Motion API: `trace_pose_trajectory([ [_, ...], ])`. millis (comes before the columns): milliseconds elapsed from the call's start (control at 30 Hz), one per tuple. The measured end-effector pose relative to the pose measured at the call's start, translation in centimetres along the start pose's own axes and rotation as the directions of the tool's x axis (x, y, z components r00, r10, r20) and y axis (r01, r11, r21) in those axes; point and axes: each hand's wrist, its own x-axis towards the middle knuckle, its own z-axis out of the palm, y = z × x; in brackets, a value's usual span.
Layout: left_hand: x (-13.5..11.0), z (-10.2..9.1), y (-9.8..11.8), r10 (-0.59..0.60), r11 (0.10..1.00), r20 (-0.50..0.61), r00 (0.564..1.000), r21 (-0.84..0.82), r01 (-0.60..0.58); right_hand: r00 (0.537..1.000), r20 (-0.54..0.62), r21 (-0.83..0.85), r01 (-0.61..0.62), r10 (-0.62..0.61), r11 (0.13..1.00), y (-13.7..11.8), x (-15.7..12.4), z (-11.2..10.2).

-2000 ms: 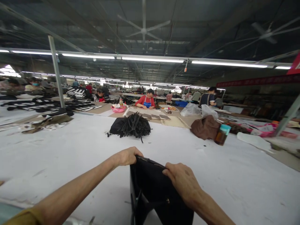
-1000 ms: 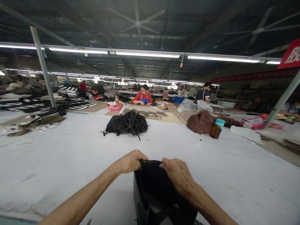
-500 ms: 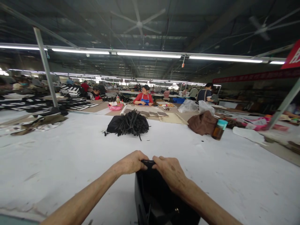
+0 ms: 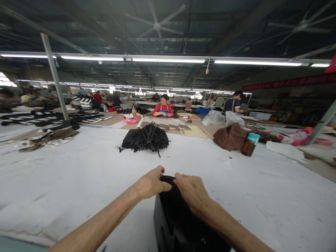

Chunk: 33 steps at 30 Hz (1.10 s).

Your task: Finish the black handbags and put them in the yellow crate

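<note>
A black bag (image 4: 181, 224) stands on the white table (image 4: 78, 175) right in front of me. My left hand (image 4: 151, 183) grips the far top edge of the bag with curled fingers. My right hand (image 4: 193, 192) lies on the same edge beside it, fingers closed over the black material. The two hands nearly touch at the middle of the edge. The lower part of the bag runs out of the frame.
A heap of black straps (image 4: 147, 139) lies farther up the table. A brown cloth bundle (image 4: 229, 137) and a brown bottle with a teal cap (image 4: 250, 144) sit at the right. Other people work at tables behind, one in a red top (image 4: 163, 106).
My hands have moved together along the bag's top edge, from spread apart to nearly touching. The bag's opening has narrowed between them.
</note>
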Motion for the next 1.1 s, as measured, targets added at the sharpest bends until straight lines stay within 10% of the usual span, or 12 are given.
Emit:
trace_pose_trajectory([
  [233, -3.2, 4.5, 1.9, -0.106, 0.937, -0.089, 0.99, -0.342, 0.07, 0.991, 0.133, -0.025, 0.021, -0.018, 0.999, 1.1, -0.5, -2.8],
  [400, -2.8, 3.6, -0.1, -0.16, 0.922, 0.023, 0.987, -0.354, 0.158, 0.986, 0.164, -0.065, -0.012, 0.022, 0.998, 3.1, -1.7, -3.5],
  [800, 0.3, -2.3, -0.5, 0.076, 0.94, 0.284, 0.956, 0.3, -0.164, 0.974, 0.153, -0.022, -0.166, 0.167, 0.986, 4.4, -4.6, -3.1],
  [933, -0.9, -0.7, -0.9, 0.203, 0.819, 0.031, 0.979, 0.543, -0.187, 0.978, 0.144, -0.006, -0.153, 0.152, 0.988, 3.9, -4.2, -2.9],
  [1100, -2.5, 2.2, 0.3, 0.455, 0.68, -0.118, 0.883, 0.687, -0.258, 0.979, 0.138, -0.011, -0.149, 0.149, 0.989, 3.9, -4.2, -2.9],
])
